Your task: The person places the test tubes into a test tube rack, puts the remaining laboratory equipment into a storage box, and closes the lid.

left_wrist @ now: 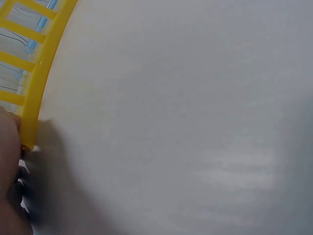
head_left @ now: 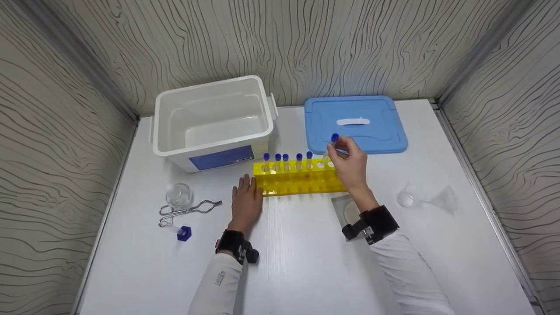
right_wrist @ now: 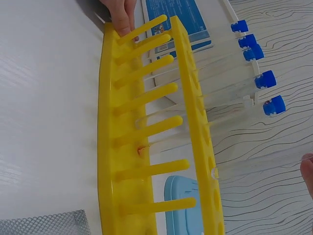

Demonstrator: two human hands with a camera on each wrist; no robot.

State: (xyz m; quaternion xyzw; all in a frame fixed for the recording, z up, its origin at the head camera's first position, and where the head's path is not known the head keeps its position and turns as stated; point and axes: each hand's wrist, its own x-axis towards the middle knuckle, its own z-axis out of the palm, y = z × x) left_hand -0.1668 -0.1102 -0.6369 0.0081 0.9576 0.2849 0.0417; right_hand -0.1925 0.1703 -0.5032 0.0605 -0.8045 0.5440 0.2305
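A yellow test tube rack [head_left: 302, 181] stands in mid-table, holding several clear tubes with blue caps [right_wrist: 274, 105] in its left and middle holes. My right hand [head_left: 350, 168] pinches another blue-capped test tube [right_wrist: 264, 164] near its top, over the rack's right part. In the right wrist view, that tube's rounded bottom is right at a hole of the upper bar. My left hand [head_left: 246, 205] rests at the rack's left end with its fingers extended, touching the base. A reddish spot [right_wrist: 142, 150] shows low in the rack, by the bottom of a seated tube.
Behind stand an open white bin [head_left: 212, 146] and a blue lid [head_left: 315, 124]. At left lie a glass flask [head_left: 178, 195], metal tongs [head_left: 192, 209] and a purple-based glass piece [head_left: 183, 233]. Wire gauze [head_left: 340, 208] lies beneath my right wrist; a clear funnel [head_left: 444, 200] is farther right.
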